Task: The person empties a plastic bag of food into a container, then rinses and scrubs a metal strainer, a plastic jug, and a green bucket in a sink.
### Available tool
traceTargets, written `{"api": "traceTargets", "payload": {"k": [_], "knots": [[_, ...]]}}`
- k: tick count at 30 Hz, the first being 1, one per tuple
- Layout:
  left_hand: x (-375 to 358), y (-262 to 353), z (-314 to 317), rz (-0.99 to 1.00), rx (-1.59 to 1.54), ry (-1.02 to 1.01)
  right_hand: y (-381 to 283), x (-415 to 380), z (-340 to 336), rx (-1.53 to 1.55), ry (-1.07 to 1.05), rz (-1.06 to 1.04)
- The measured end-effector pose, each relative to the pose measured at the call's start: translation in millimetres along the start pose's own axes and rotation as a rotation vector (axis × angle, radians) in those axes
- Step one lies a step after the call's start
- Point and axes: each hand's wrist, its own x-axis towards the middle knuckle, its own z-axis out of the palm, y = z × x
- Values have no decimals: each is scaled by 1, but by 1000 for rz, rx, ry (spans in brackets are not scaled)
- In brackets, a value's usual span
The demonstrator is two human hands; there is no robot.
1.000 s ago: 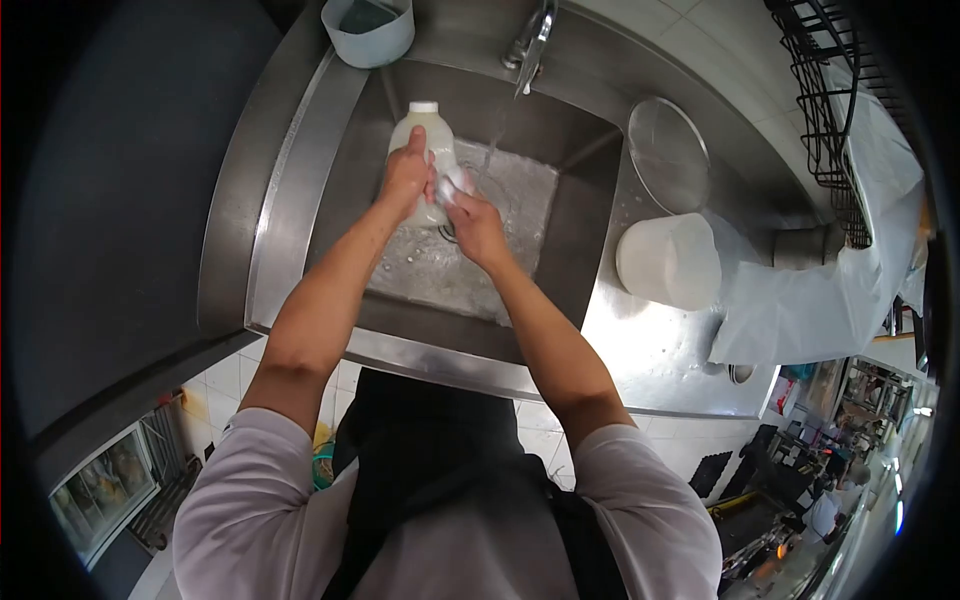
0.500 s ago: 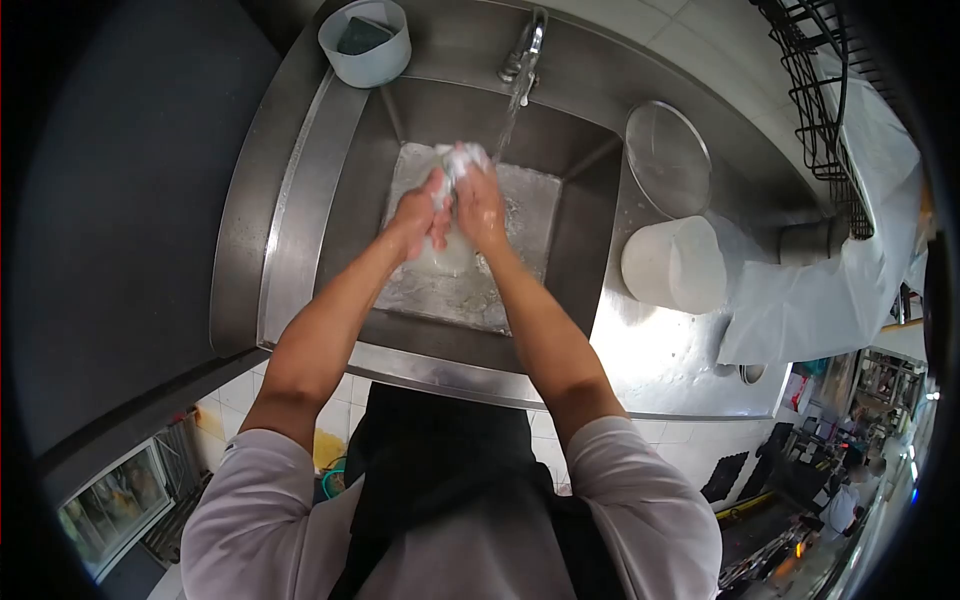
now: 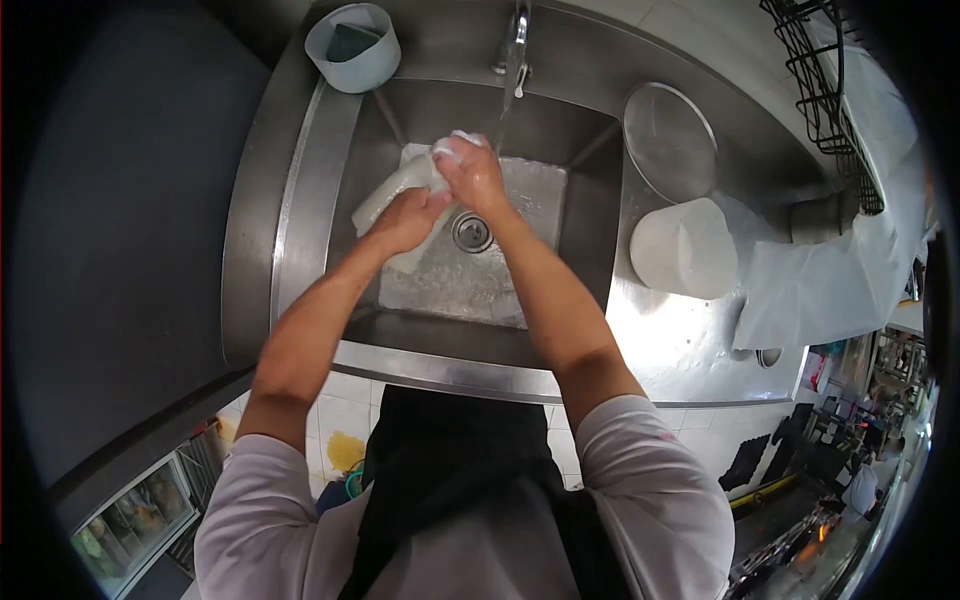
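Both my hands are over a steel sink basin (image 3: 590, 230). My left hand (image 3: 408, 218) is closed on a wet, whitish translucent item (image 3: 385, 196), which hangs on both sides of it; its exact shape is unclear. White suds (image 3: 458, 140) cover the fingers of my right hand (image 3: 472, 178), which are curled at the item's upper end; whether they grip the item or something foamy is hard to tell. Water runs from the faucet (image 3: 517, 50) just behind my right hand. The round drain (image 3: 472, 232) shows below my hands.
At the back left stands a white tub (image 3: 375, 70) with a dark green pad (image 3: 350, 42) inside. Right of the basin are a round clear lid (image 3: 670, 140), a white container (image 3: 685, 250) and plastic sheeting (image 3: 800, 295). A black wire rack (image 3: 815, 90) hangs above.
The whitish item now shows at the left, spread past my left hand, and the drain has come into view. My hands have moved slightly apart. The whole view has shifted a little.
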Motion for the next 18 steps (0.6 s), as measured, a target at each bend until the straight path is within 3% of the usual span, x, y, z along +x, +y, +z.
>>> {"api": "traceTargets", "payload": {"k": [2,4,7,9,10,11,12,14,17,18], "knots": [[-5,0,-10,250,368,65,3,14,0,-138,-220,237],[-11,20,-15,80,409,25,4,32,7,-377,-426,484],[-7,19,-10,54,439,96,12,29,18,-402,-318,231],[3,-8,-9,124,354,218,-2,21,9,-79,-90,94],[5,-9,-13,30,108,206,-11,14,6,86,25,28],[13,-8,-21,-56,-141,209,3,5,17,174,78,49],[16,-9,-28,-151,-389,203,2,-5,22,297,70,203],[28,-14,-36,-127,-563,263,-2,-25,29,536,56,510],[35,-15,-32,-170,-595,372,5,-65,74,37,196,72],[37,-7,-33,-173,-560,399,5,-60,74,12,191,56]]}}
